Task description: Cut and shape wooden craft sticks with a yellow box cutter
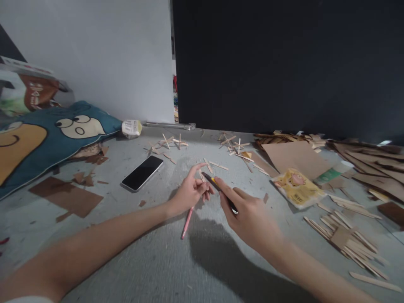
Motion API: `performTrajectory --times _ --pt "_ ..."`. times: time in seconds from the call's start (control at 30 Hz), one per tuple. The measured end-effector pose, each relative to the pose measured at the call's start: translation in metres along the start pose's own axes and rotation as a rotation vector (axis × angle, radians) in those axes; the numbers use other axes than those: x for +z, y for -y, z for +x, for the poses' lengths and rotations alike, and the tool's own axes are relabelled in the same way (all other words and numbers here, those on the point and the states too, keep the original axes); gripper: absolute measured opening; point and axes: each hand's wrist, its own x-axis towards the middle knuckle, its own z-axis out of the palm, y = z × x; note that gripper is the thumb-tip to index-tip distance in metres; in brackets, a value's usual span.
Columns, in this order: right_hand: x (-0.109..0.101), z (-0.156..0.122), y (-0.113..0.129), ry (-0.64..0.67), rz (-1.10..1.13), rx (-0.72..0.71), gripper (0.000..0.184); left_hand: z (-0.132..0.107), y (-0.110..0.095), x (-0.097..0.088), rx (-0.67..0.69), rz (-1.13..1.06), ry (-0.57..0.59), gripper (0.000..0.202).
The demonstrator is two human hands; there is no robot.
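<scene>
My left hand (190, 187) is closed around a short pale wooden stick (201, 173), held above the middle of the grey surface. In my right hand (244, 208) is a black and yellow utility knife (216, 184), its front end up against the stick. The fingers hide part of both things. Just below my left hand lies a pink pencil (187, 224). Loose stick pieces (219, 166) rest a little beyond the hands. Farther back, small crossed-stick pieces (179, 142) stand on the surface.
A phone (142, 173) and brown cardboard (67, 195) lie to the left, near a blue cushion (78, 126). At right are a yellow packet (296, 188), a bundle of wooden sticks (347, 244) and piled cardboard sheets (372, 162). A dark panel (284, 63) stands behind.
</scene>
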Motion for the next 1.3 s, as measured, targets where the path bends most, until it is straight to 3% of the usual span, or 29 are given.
performTrajectory --times 0.13,0.87,1.13,1.2,1.3 --pt "0.008 -0.004 -0.006 0.004 0.017 0.015 0.046 0.000 0.000 0.001 -0.013 -0.045 -0.043 0.074" --pt "0.007 -0.003 -0.002 0.046 0.031 0.004 0.047 0.000 0.000 0.001 -0.041 -0.012 -0.072 0.076" --pt "0.012 -0.006 -0.004 0.071 0.014 0.009 0.049 0.002 0.002 -0.001 -0.044 -0.037 -0.043 0.113" --pt "0.016 -0.008 -0.005 0.080 -0.017 0.000 0.050 0.004 0.003 -0.002 -0.064 -0.031 -0.048 0.109" --pt "0.020 -0.012 -0.004 0.084 -0.085 -0.018 0.050 0.004 0.005 -0.002 -0.088 0.019 -0.042 0.076"
